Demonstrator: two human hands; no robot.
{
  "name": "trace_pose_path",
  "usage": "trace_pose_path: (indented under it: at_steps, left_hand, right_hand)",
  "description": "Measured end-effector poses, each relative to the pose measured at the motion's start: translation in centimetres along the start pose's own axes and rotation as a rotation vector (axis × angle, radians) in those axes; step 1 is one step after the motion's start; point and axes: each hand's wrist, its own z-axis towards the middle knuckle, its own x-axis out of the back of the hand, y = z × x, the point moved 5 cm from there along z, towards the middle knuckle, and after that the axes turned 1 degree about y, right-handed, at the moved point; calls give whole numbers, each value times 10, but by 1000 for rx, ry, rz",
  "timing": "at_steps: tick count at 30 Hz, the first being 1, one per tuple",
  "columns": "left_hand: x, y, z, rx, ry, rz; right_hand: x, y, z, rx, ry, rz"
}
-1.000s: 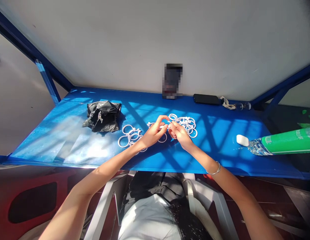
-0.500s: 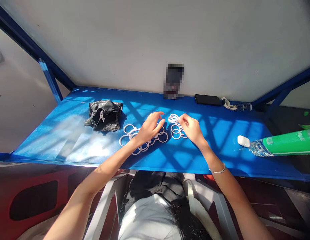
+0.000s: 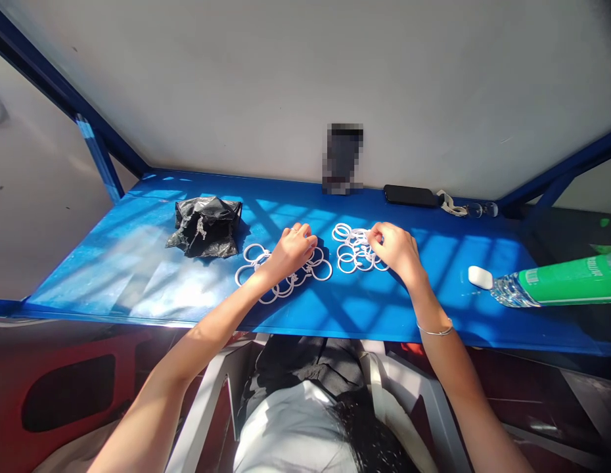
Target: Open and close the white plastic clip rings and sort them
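Note:
White plastic rings, joined in linked chains, lie in two groups on the blue table. Over the left group of rings (image 3: 321, 270) rests my left hand (image 3: 294, 249), its fingers curled down and closed. Whatever sits under those fingertips is hidden. My right hand (image 3: 397, 248) is at the right end of the other group of rings (image 3: 347, 257). Its thumb and forefinger pinch a white ring there, partly covered by the fingers.
A crumpled black plastic bag (image 3: 207, 226) stands to the left. Along the back are a blurred dark upright object (image 3: 342, 159), a black phone (image 3: 410, 196) and glasses (image 3: 475, 209). At right are a small white case (image 3: 479, 277) and a green-labelled bottle (image 3: 566, 281).
My right hand has moved right, and more rings now show spread out beside it. My left hand's fingers, apart before, have curled in over the left group.

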Motion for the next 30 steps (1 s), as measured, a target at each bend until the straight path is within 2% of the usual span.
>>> trace_pose_path:
  at_steps: [5, 9, 11, 15, 18, 22, 27, 30]
  left_hand:
    - [5, -5, 4, 21, 67, -172]
    - [13, -6, 3, 26, 127, -423]
    - [16, -4, 2, 24, 156, -515]
    - [19, 1, 2, 56, 185, -658]
    - [17, 3, 3, 87, 168, -735]
    - [16, 4, 3, 121, 120, -797]
    - [10, 7, 2, 162, -60, -889]
    - [7, 9, 2, 155, -115, -897]
  right_hand:
    - [0, 2, 0, 2, 27, -5]
    - [-2, -4, 0, 76, 47, 173]
    - [-7, -13, -2, 141, -11, 329]
    - [-20, -39, -11, 237, -230, 659]
    - [-29, -52, -18, 235, -327, 771]
    - [-38, -54, -20, 186, -377, 826]
    - [-40, -45, -13, 110, -340, 986]
    - [-40, -42, -10, 87, -314, 1044]
